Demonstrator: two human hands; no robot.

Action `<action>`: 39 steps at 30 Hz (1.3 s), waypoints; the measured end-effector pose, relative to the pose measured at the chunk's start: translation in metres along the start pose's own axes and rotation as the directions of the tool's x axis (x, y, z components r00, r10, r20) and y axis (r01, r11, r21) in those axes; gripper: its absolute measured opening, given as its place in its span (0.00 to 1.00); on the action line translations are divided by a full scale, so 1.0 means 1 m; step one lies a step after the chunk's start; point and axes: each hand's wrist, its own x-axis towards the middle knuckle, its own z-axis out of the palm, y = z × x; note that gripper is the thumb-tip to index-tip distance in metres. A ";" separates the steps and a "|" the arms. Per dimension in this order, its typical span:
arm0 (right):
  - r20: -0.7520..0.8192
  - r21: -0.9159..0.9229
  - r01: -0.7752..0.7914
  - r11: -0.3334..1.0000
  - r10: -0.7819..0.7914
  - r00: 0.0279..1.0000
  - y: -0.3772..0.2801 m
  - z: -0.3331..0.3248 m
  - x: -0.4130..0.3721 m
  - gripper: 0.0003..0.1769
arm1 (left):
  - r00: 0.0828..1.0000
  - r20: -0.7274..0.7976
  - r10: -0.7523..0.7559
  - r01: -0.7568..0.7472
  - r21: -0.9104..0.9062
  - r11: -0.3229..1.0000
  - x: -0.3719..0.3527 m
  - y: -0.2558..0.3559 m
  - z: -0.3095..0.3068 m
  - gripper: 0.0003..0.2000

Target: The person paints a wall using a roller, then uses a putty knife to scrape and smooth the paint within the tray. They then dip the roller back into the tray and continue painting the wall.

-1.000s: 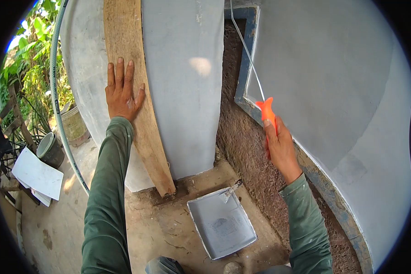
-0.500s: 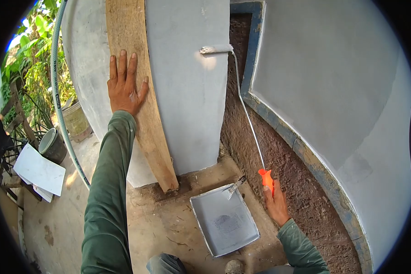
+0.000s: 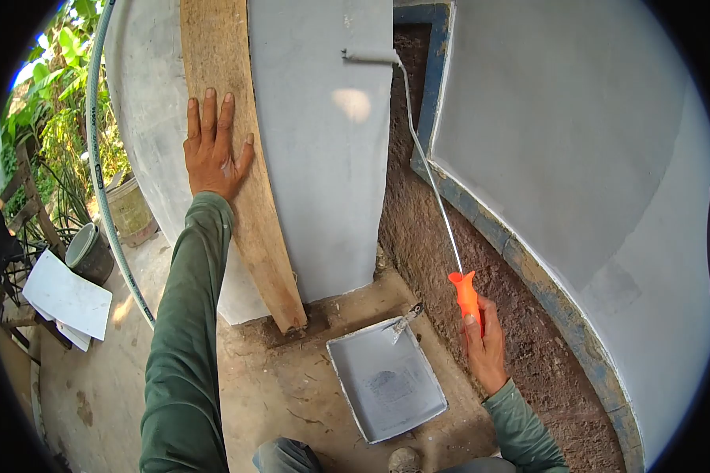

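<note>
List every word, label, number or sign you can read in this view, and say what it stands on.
No text here is legible.
On the hose: dark printing along it, too small and blurred to read.
On the white sheets: no lettering can be made out.
On the roller handle, paint tray and wooden plank: no markings visible.

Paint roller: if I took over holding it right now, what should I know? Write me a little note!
Left hand: open, flat on the wooden plank leaning against the pillar.
Right hand: shut on the orange roller handle; roller sleeve touches the pillar face high up.
Paint tray: on the ground below, small tool on its rim.
Done: pillar face looks grey-coated.
Not done: rough brown wall beside it is bare.
</note>
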 end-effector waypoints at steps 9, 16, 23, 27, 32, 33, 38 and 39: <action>-0.182 -0.059 0.322 0.945 -0.327 0.927 -0.117 -0.017 0.072 0.27 | 0.999 0.027 -0.021 0.020 0.016 1.000 -0.001 -0.001 -0.002 0.38; -0.237 -0.065 0.398 0.915 -0.402 0.884 -0.185 -0.051 0.113 0.25 | 0.999 0.039 -0.026 0.025 0.027 0.999 0.000 0.000 -0.004 0.38; -0.228 -0.049 0.432 0.900 -0.432 0.873 -0.263 -0.085 0.143 0.27 | 0.999 0.035 -0.023 0.022 0.032 0.999 -0.001 0.000 -0.004 0.38; -0.229 -0.037 0.467 0.884 -0.462 0.857 -0.308 -0.100 0.164 0.29 | 0.999 0.044 -0.020 0.018 0.045 0.999 0.001 0.003 -0.008 0.39; -0.254 -0.031 0.473 0.880 -0.465 0.848 -0.353 -0.107 0.177 0.29 | 0.992 0.120 -0.041 0.035 0.055 0.998 0.002 0.004 -0.015 0.38; -0.252 -0.027 0.464 0.885 -0.456 0.854 -0.356 -0.107 0.177 0.28 | 0.993 0.113 -0.040 0.034 0.053 0.998 0.002 0.003 -0.016 0.38; -0.233 -0.060 0.437 0.897 -0.439 0.868 -0.304 -0.098 0.152 0.28 | 0.977 0.206 -0.056 0.034 0.108 0.994 0.004 0.004 -0.024 0.39; -0.223 -0.067 0.415 0.907 -0.419 0.880 -0.293 -0.097 0.145 0.28 | 0.978 0.201 -0.055 0.033 0.110 0.993 0.005 0.004 -0.025 0.39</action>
